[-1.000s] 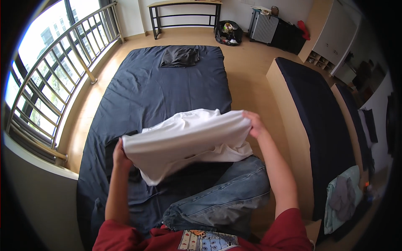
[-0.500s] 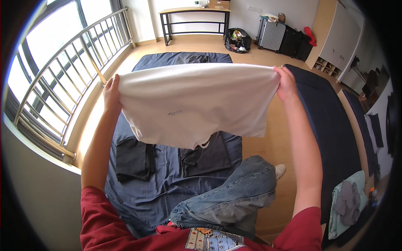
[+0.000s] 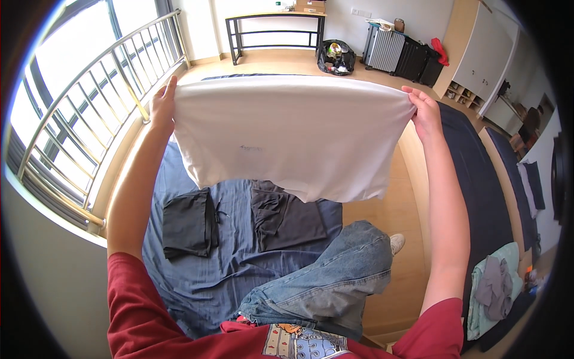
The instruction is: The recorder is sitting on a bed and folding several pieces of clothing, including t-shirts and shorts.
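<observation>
A white T-shirt (image 3: 293, 131) hangs stretched in the air between my hands, its hem edge on top and a small dark script print on its front. My left hand (image 3: 162, 106) grips its upper left corner, and my right hand (image 3: 423, 110) pinches the upper right corner. Below it, on the dark blue bedsheet (image 3: 233, 299), lie a folded black garment (image 3: 188, 224) at the left and a folded dark grey garment (image 3: 287, 218) beside it. The shirt hides the far part of the bed.
A metal railing (image 3: 128, 78) runs along the window at the left. To the right, beyond the wooden floor (image 3: 382, 269), stands another dark blue bed (image 3: 478, 179) with folded clothes (image 3: 493, 287). A table (image 3: 275, 30), a black bag (image 3: 336, 58) and suitcases (image 3: 385, 51) stand at the back.
My hands have spread slightly apart, pulling the T-shirt's upper edge wider and a little higher. Its lower edge has swung, and the collar no longer shows.
</observation>
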The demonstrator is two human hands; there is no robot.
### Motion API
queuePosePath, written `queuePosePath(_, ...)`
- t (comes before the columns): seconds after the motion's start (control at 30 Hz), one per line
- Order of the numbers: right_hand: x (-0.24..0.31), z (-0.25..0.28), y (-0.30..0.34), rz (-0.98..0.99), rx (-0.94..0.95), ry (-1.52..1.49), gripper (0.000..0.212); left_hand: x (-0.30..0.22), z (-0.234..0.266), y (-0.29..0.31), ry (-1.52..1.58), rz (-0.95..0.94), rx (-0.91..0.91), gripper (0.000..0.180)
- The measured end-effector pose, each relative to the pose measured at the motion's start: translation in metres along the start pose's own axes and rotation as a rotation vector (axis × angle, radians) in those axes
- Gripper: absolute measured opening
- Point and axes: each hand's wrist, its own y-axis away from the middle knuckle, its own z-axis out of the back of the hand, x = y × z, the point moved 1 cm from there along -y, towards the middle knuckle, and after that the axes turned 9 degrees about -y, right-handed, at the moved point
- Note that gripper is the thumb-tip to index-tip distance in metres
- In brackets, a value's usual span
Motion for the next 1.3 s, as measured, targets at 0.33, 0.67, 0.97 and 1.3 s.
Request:
queuePosePath(0.33,-0.022,0.02,0.016,-0.259,0.177,0.317,0.016,0.041,0.011,0.015,-0.613,-0.082,0.063,0.045)
queuePosePath(0.67,-0.043,0.013,0.026,-0.216,0.204,0.446,0.016,0.07,0.027,0.021,-0.663,-0.285,0.096,0.038)
queuePosePath(0.97,-0.021,0.012,0.028,-0.337,0.27,0.323,0.019,0.039,0.036,0.039,0.032,0.18,0.499,0.034)
queuePosePath(1.3,-0.04,0.001,0.016,-0.076,0.43,1.082,0.02,0.065,0.039,0.027,-0.705,-0.289,0.783,0.017)
